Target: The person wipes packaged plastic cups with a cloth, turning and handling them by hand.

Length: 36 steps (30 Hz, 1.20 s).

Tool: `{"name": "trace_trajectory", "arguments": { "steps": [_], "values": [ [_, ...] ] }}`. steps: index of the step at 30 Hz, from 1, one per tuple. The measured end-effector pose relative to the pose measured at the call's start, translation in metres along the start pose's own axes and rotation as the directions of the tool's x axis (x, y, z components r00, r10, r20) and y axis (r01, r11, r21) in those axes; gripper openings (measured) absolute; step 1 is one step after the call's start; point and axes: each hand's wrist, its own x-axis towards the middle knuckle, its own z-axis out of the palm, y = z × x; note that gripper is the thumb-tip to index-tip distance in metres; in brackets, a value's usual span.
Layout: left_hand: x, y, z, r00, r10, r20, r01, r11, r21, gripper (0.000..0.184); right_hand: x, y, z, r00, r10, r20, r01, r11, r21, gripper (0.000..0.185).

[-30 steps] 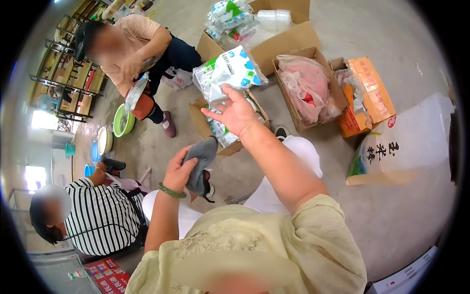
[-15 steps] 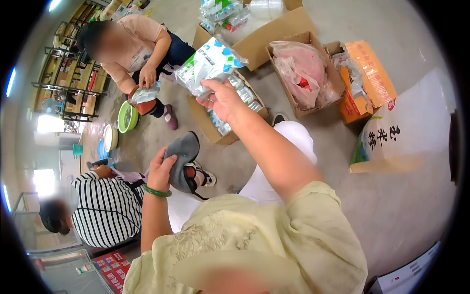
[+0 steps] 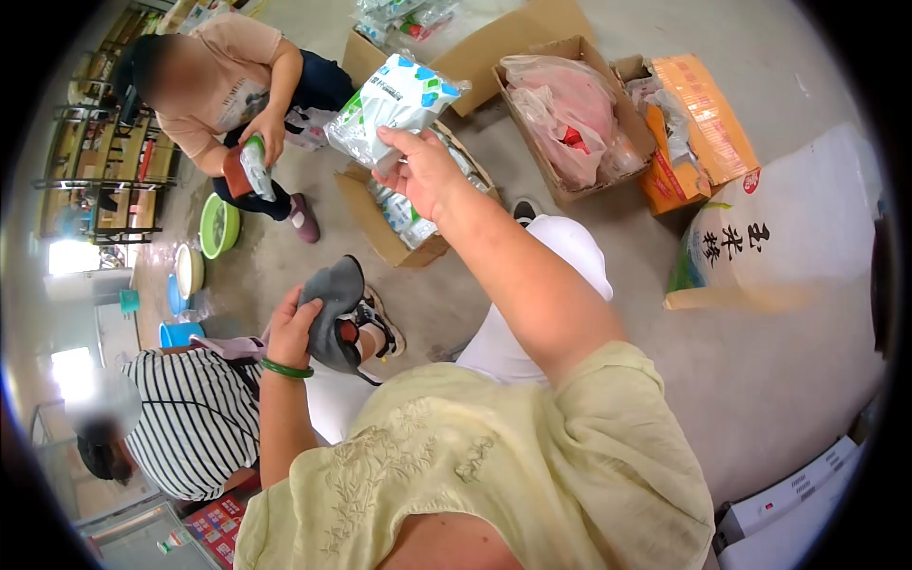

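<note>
My left hand (image 3: 293, 328), with a green bangle at the wrist, grips a dark grey cloth item (image 3: 332, 313) by its left edge. The cloth hangs over my lap, near a shoe. Farther forward, my right hand (image 3: 418, 171) pinches the lower edge of a white, blue and green plastic package (image 3: 394, 106), thumb on top. That package is held above an open cardboard box (image 3: 366, 209) with similar packs inside. The fingers under the package are partly hidden.
A large carton (image 3: 513, 47) stands ahead, beside a box with a pink bag (image 3: 570, 119) and an orange box (image 3: 708, 123). A white sack (image 3: 779, 228) is at right. Two people sit at left, one holding a package, near basins (image 3: 220, 226).
My right hand has closed its fingers on the package and drawn it left. My left hand, still gripping the grey cloth, has moved left. The person ahead has turned their package upright.
</note>
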Motion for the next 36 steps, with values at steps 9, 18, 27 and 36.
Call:
{"name": "trace_trajectory", "arguments": {
  "steps": [9,18,27,36],
  "values": [
    [0.062,-0.028,-0.032,0.992,-0.11,0.062,0.115,0.988,-0.1,0.03,0.001,0.014,-0.012,0.961,0.234,-0.149,-0.244,0.968,-0.054,0.031],
    [0.101,-0.07,-0.054,0.976,-0.193,0.102,0.211,0.955,-0.21,0.03,0.013,0.036,0.005,0.922,0.281,-0.266,-0.331,0.929,-0.167,0.035],
    [0.105,-0.072,-0.047,0.951,-0.178,0.253,0.183,0.983,0.007,0.027,0.037,-0.013,-0.005,0.94,-0.048,-0.337,0.03,0.998,-0.059,0.023],
    [0.107,-0.083,-0.046,0.971,-0.048,0.234,-0.007,0.974,0.227,0.03,0.035,0.009,-0.011,0.947,0.11,-0.303,-0.126,0.991,-0.035,0.033]
  ]
}}
